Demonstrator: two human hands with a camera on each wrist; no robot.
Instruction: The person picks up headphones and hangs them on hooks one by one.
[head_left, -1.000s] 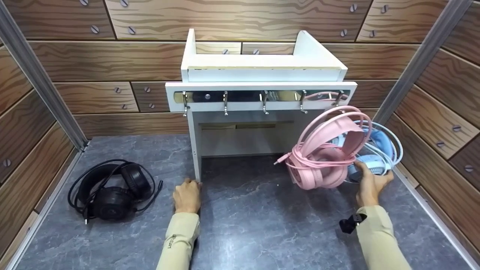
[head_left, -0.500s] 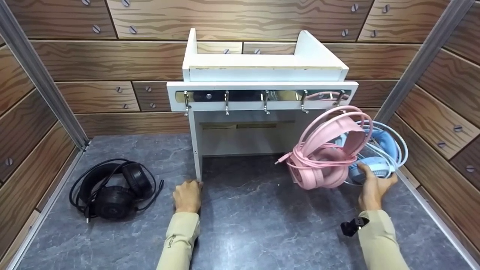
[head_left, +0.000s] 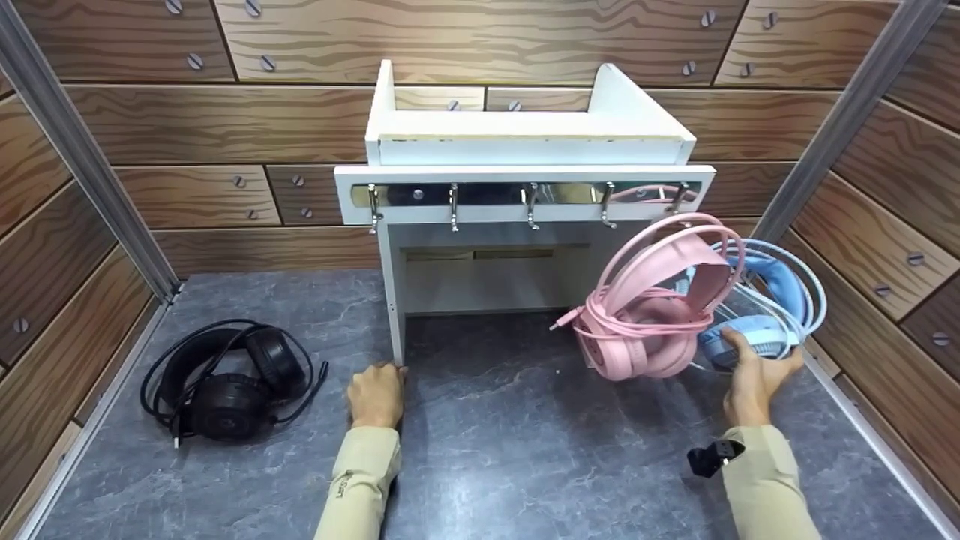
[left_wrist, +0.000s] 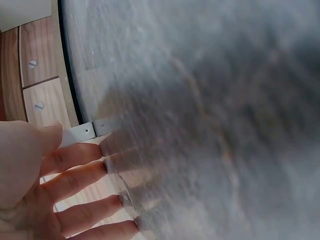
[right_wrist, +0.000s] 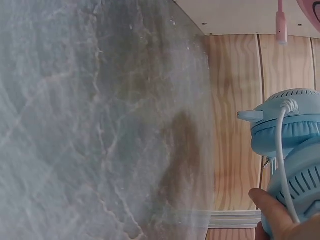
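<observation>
My left hand (head_left: 375, 397) pinches the lower front edge of the left side panel of a white shelf rack (head_left: 532, 154); the panel's end (left_wrist: 79, 134) shows between thumb and forefinger in the left wrist view. My right hand (head_left: 754, 379) holds blue headphones (head_left: 750, 337) by an ear cup, thumb on the near side. Their pale cable loops round the headband, and in the right wrist view they appear raised off the grey tabletop. Pink headphones (head_left: 619, 352) hang from the rack's rightmost hook, partly covering the blue pair in the head view.
Several metal hooks (head_left: 532, 206) line the rack's front bar. Black headphones (head_left: 229, 405) with a loose cable lie on the grey tabletop (head_left: 487, 465) at left. Wood-patterned walls (head_left: 225, 124) enclose the back and both sides. The pink cable's plug (head_left: 559, 324) sticks out leftward.
My right hand has shifted slightly right with the blue headphones, drawing them a little further out from behind the pink pair. My left hand keeps its hold on the rack's panel.
</observation>
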